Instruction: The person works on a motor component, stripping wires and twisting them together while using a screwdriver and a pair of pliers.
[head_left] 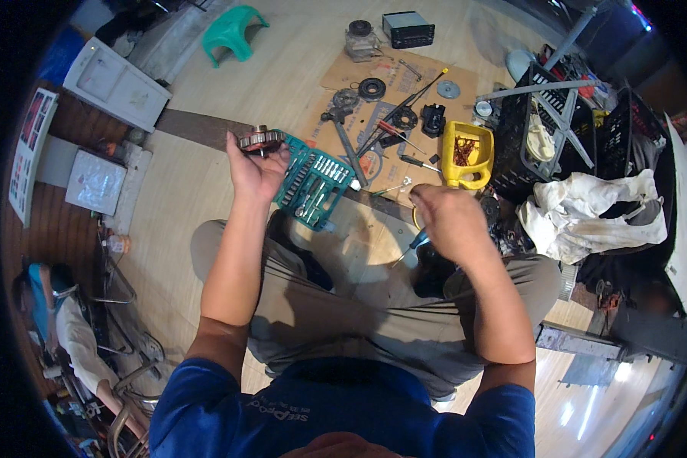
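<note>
My left hand (pixel 256 166) holds up a round metal part (pixel 262 139) with a ribbed rim and centre hub, above a green socket set case (pixel 311 204). My right hand (pixel 450 217) has its fingers curled together; a thin yellow curve shows behind them, and I cannot make out what they grip. A blue-handled screwdriver (pixel 409 249) lies just below that hand. A yellow cut-open jug (pixel 466 145) with small coppery pieces stands beyond it. Cardboard (pixel 397 76) bears a black ring (pixel 372 89), screwdrivers (pixel 417 162) and several dark parts.
A green stool (pixel 235 34), a metal housing (pixel 362 47) and a boxy dark unit (pixel 408 30) stand at the back. Black crates (pixel 523 137) and white cloths (pixel 588 217) crowd the right. Pale panels (pixel 114 84) and another person's legs (pixel 76 336) are at left.
</note>
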`<move>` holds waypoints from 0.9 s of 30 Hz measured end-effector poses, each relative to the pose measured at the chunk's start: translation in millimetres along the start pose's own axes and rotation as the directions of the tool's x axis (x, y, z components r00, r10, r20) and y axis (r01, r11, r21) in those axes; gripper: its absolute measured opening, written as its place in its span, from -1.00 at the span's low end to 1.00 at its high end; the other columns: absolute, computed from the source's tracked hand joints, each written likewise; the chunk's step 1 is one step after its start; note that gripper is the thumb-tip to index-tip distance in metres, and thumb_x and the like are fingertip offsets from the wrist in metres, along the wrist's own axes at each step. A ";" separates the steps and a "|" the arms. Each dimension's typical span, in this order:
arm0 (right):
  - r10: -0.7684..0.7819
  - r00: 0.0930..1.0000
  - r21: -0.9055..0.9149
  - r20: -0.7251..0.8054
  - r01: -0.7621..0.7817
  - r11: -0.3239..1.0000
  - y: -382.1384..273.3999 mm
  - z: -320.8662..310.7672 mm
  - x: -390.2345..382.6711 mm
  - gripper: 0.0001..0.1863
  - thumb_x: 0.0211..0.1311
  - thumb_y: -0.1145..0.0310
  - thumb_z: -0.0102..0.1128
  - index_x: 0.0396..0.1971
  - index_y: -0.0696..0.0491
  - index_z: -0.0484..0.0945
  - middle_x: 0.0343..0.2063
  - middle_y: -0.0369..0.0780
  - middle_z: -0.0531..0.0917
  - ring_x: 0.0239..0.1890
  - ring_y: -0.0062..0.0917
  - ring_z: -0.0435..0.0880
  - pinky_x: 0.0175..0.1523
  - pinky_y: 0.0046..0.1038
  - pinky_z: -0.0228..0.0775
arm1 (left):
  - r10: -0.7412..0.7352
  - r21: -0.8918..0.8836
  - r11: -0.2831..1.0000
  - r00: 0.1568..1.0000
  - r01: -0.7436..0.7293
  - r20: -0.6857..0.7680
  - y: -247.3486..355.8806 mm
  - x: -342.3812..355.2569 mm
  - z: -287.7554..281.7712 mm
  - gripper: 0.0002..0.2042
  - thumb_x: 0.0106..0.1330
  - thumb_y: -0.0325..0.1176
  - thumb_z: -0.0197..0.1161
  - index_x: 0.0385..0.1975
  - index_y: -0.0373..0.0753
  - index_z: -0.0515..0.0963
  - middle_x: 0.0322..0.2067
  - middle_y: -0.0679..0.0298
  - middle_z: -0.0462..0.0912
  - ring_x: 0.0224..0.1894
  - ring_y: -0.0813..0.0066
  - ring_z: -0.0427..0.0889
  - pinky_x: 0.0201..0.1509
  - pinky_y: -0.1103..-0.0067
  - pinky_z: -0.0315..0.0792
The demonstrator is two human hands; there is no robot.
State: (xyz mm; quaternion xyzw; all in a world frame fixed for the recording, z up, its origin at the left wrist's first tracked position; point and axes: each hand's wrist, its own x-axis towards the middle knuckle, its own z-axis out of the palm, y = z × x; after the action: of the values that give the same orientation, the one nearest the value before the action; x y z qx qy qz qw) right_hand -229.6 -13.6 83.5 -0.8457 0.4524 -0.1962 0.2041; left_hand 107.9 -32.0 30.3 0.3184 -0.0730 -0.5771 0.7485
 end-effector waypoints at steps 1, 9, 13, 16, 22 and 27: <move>0.020 0.999 -0.007 -0.037 -0.021 1.000 6.1 -4.4 0.5 -0.85 0.21 0.32 0.07 -0.43 0.07 0.54 -0.53 -0.03 0.61 -0.41 -0.10 0.61 -0.30 -0.15 0.45 | -0.061 0.011 0.998 0.998 0.061 -0.020 0.6 -3.1 6.4 -0.35 0.29 0.28 -0.15 -0.13 -0.32 0.39 -0.22 -0.08 0.51 -0.40 0.17 0.42 -0.40 0.52 0.36; 0.119 0.962 0.010 -0.244 -0.120 0.993 29.6 -36.3 5.5 -0.83 0.21 0.29 0.14 -0.35 0.07 0.60 -0.48 0.00 0.60 -0.37 -0.09 0.60 -0.28 -0.20 0.44 | -0.328 0.076 0.945 0.909 0.319 0.259 2.6 -14.2 18.8 -0.36 0.28 0.28 -0.21 -0.05 -0.21 0.44 -0.28 -0.07 0.55 -0.50 0.34 0.37 -0.56 0.58 0.15; 0.156 0.944 0.101 -0.291 -0.131 0.986 25.4 -47.8 3.3 -0.83 0.20 0.35 0.16 -0.32 0.12 0.60 -0.45 0.02 0.61 -0.36 -0.11 0.61 -0.27 -0.29 0.45 | -0.292 0.065 0.956 0.895 0.287 0.337 3.5 -12.8 15.6 -0.37 0.30 0.26 -0.25 -0.05 -0.22 0.43 -0.28 -0.04 0.56 -0.48 0.30 0.42 -0.57 0.59 0.15; 0.176 0.924 0.173 -0.340 -0.123 0.977 22.1 -55.4 -2.6 -0.83 0.21 0.41 0.15 -0.28 0.19 0.59 -0.44 0.01 0.63 -0.39 -0.18 0.65 -0.28 -0.38 0.45 | -0.096 0.195 0.980 0.944 0.034 0.317 0.3 -9.5 13.2 -0.41 0.34 0.17 -0.18 0.00 -0.28 0.40 -0.20 -0.03 0.52 -0.40 0.28 0.45 -0.49 0.53 0.30; 0.239 0.953 0.465 -0.184 -0.130 0.876 6.6 -82.9 -29.4 -0.86 0.22 0.46 0.14 -0.32 0.22 0.59 -0.55 -0.15 0.61 -0.52 -0.56 0.56 -0.34 -0.55 0.37 | 0.710 0.749 0.153 0.599 -0.645 0.371 -8.6 -10.9 21.1 -0.63 0.32 -0.29 0.16 0.01 -0.33 0.27 -0.26 0.20 0.50 -0.25 0.52 0.51 -0.14 0.57 0.44; -0.062 0.992 0.343 -0.112 0.097 0.934 -11.1 -85.9 -36.8 -0.90 0.18 0.48 0.15 -0.37 0.20 0.59 -0.53 -0.11 0.61 -0.52 -0.37 0.60 -0.36 -0.48 0.40 | 0.808 0.816 0.106 0.527 -0.569 0.263 -3.5 0.4 19.4 -0.61 0.29 -0.28 0.22 -0.02 -0.34 0.26 -0.24 0.15 0.48 -0.21 0.42 0.53 -0.11 0.53 0.46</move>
State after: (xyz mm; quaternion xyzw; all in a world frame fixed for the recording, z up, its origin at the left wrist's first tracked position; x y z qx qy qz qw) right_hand -285.3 8.7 156.0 -0.8030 0.3857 -0.3230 0.3194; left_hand 96.0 -40.4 43.5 0.6277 -0.3839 0.0033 0.6772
